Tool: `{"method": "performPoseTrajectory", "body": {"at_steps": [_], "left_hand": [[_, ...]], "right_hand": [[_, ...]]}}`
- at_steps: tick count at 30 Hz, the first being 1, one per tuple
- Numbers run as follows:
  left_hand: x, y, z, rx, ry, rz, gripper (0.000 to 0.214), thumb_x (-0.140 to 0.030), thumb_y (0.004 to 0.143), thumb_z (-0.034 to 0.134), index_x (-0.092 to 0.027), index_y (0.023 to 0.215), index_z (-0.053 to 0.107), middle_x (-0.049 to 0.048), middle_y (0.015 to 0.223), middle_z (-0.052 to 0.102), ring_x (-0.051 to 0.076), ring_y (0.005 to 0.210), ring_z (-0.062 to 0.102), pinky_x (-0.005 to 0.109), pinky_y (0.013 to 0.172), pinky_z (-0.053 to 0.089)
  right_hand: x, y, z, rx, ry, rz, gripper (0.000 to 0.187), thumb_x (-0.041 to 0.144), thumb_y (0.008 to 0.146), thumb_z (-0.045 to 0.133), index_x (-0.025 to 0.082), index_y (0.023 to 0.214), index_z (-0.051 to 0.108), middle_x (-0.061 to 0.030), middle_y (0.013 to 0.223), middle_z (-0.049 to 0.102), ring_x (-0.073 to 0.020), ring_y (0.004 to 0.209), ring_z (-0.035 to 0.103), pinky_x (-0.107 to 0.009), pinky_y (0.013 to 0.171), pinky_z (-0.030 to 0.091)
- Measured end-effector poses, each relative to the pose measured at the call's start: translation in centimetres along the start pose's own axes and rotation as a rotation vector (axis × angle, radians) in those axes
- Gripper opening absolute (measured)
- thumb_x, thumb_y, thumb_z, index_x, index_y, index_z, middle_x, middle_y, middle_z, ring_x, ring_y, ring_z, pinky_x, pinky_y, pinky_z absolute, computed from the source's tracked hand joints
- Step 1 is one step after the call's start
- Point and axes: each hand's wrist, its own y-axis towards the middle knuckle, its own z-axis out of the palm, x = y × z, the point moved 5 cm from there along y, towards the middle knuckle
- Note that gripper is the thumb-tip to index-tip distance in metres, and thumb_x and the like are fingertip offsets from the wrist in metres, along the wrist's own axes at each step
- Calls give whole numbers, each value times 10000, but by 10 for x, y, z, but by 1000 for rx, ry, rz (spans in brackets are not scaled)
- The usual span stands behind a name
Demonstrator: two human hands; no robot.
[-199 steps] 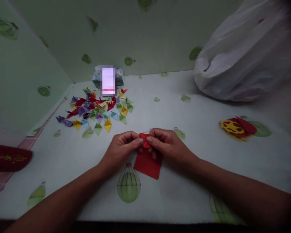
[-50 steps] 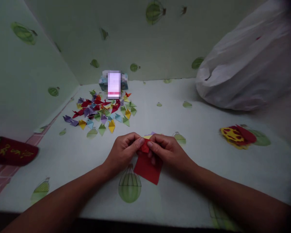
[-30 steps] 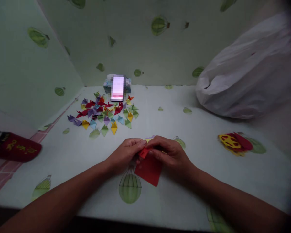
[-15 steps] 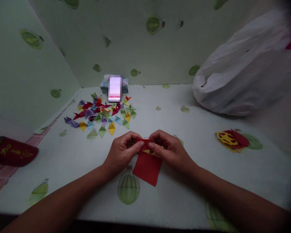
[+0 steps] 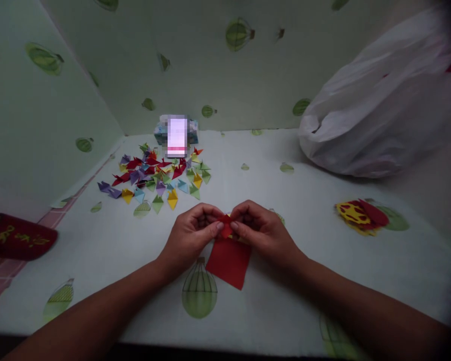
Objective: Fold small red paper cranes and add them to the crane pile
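Between the fingertips of my left hand and my right hand is a small folded piece of red paper. Both thumbs press on its near side, and the other fingers curl behind it, partly hidden. Just below lies a flat red paper square on the table. Some yellow paper shows between the square and my fingers. Beyond my left hand is a spread of small folded paper pieces in purple, red, yellow, green and blue.
A lit phone leans on a tissue box at the back. A bulging white plastic bag stands at the right. Red and yellow paper cutouts lie nearer. A dark red cylindrical container rests on its side at the left.
The red paper in my fingertips now looks narrower and comes to a point at the top, where it showed a wider flat edge before. Both hands stay in nearly the same place.
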Motion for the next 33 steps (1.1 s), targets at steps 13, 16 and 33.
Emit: {"method": "performPoseTrajectory", "body": {"at_steps": [13,16,33], "left_hand": [[-9,-8,-3,-36,26,84,68,-196,802,702,-167,850,664,3,726,676,110,659,644,207,621,535],[-9,-9,-3,-64,30,103,55,-188,808,694,-172,851,664,-1,733,665,99,651,627,195,607,525],[-9,-16,-1,-35,139,212,150,-206,890,653,-204,1039,639,-11,804,681,86,723,651,169,665,530]], "right_hand": [[21,-8,0,-30,-91,-350,154,99,882,579,210,927,676,-26,806,705,-146,722,662,-288,654,529],[25,-10,0,-33,-157,-422,178,95,890,569,217,955,681,-32,816,711,-150,718,665,-295,637,530],[33,-13,4,-10,-360,-581,190,36,891,546,184,969,637,-69,805,679,-165,726,646,-305,631,515]]}}
